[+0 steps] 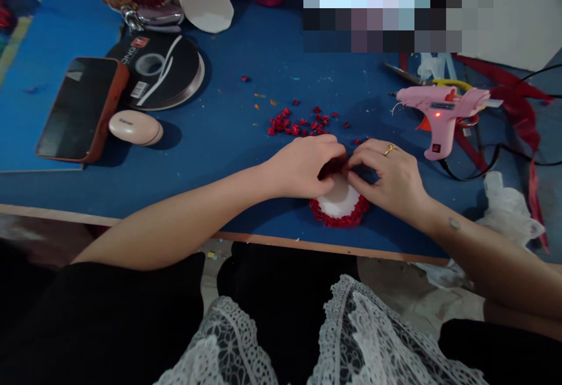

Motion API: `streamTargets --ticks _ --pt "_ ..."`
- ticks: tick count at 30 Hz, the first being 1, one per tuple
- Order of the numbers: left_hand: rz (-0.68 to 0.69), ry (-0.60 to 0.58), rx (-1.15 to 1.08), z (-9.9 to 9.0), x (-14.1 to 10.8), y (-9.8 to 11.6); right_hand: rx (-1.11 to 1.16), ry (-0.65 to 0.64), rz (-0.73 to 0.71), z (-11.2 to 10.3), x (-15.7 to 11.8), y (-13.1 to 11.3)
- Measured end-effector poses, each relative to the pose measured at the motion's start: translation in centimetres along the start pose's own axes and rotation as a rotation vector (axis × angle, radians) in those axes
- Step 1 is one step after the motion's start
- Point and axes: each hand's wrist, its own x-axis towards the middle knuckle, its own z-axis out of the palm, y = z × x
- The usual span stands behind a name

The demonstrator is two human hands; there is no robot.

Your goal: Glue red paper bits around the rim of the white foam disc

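Observation:
A round white disc [340, 198] lies near the table's front edge, its rim lined with small red ribbon flowers [340, 220]. My left hand [302, 165] is curled over the disc's far left side, thumb on its edge and fingers bent over the far rim. At the far right of the rim, my right hand [389, 171] has thumb and forefinger pinched together, a ring on one finger. Whatever sits between those fingertips is too small or hidden to make out. Just beyond both hands, several loose red flowers [283, 121] are scattered.
To the right lies a pink glue gun [443, 110] with its red light lit, beside red ribbon [520, 121] and a black cord. On the left are a phone [79, 110], a pale oval case [134, 127] and a black ribbon spool [153, 83]. A white cut-out [208, 10] lies behind.

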Motion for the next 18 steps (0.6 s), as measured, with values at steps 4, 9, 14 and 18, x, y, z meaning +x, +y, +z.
streamTargets --ticks 4,9,14,18 --pt "-0.002 -0.003 0.004 -0.04 0.03 0.0 0.01 -0.013 0.008 -0.01 -0.04 -0.02" --pt "-0.005 -0.008 -0.005 -0.14 -0.01 0.06 0.022 0.005 0.012 -0.01 -0.1 -0.02" --pt "-0.006 -0.003 -0.005 -0.09 -0.04 0.0 0.019 0.0 0.01 0.02 -0.13 0.01" --pt "-0.002 -0.001 -0.009 -0.09 -0.02 -0.03 0.012 -0.002 0.014 -0.01 -0.12 -0.04"
